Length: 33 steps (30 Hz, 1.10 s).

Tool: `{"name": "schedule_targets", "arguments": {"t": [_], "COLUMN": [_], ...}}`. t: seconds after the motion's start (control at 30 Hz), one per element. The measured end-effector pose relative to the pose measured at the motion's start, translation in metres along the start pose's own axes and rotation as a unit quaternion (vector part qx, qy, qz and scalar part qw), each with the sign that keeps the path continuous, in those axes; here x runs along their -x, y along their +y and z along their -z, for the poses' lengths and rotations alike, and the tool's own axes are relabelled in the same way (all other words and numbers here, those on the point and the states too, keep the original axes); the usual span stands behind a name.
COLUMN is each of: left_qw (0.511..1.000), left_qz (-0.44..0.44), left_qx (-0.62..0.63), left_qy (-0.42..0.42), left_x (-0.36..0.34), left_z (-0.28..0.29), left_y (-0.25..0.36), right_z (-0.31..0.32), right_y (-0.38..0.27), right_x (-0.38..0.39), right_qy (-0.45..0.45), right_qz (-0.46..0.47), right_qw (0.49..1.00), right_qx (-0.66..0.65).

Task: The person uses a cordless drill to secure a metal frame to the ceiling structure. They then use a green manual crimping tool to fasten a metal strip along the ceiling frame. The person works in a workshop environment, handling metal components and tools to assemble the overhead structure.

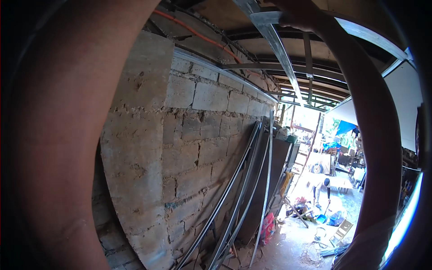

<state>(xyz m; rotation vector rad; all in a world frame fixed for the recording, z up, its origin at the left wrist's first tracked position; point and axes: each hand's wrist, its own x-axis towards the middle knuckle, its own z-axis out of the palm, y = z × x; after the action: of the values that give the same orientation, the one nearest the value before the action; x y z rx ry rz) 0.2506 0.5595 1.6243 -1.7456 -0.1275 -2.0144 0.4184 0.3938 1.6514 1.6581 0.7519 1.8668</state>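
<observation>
My left forearm rises large along the left side, and its hand is beyond the top edge. My right arm reaches up on the right. My right hand, dark against the ceiling, is closed at the end of a short flat metal piece. That piece lies across a long metal channel, which runs away overhead as part of a ceiling frame. Cross channels meet the frame farther along. Shadow hides part of my right fingers.
A rough block wall stands at left, with an orange conduit above. Long metal channels and a dark panel lean on it. Farther off, a person bends over near a blue dustpan and scattered clutter. A white panel hangs at right.
</observation>
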Motion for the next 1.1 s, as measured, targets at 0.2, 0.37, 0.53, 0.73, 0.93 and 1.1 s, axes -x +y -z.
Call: {"name": "schedule_targets", "arguments": {"t": [0.2,0.37,0.53,0.73,0.93,1.1], "left_qw": [0.999,0.998,0.996,0.997,0.995,0.996], "left_qz": [0.032,0.03,0.066,0.024,0.046,0.052], "left_qx": [-0.013,-0.021,-0.016,-0.056,-0.025,-0.031], "left_qy": [-0.026,-0.045,-0.054,-0.051,-0.087,-0.069], "left_x": [-0.002,-0.008,-0.001,-0.004,-0.004,-0.01], "left_z": [0.005,0.001,0.005,0.0,0.004,0.005], "left_y": [0.008,0.008,0.009,0.005,0.009,0.01], "right_z": [-0.003,-0.024,-0.003,0.002,-0.001,0.003], "right_y": [0.008,0.033,0.013,0.007,0.008,0.013], "right_x": [0.0,-0.008,-0.002,-0.001,0.0,0.011], "right_qy": [0.009,0.054,-0.018,-0.021,-0.001,0.016], "right_qz": [0.018,0.013,0.006,0.006,-0.011,-0.021], "right_qw": [1.0,0.997,1.0,1.0,1.0,0.999], "right_qx": [0.005,-0.049,-0.019,-0.001,-0.003,0.039]}}
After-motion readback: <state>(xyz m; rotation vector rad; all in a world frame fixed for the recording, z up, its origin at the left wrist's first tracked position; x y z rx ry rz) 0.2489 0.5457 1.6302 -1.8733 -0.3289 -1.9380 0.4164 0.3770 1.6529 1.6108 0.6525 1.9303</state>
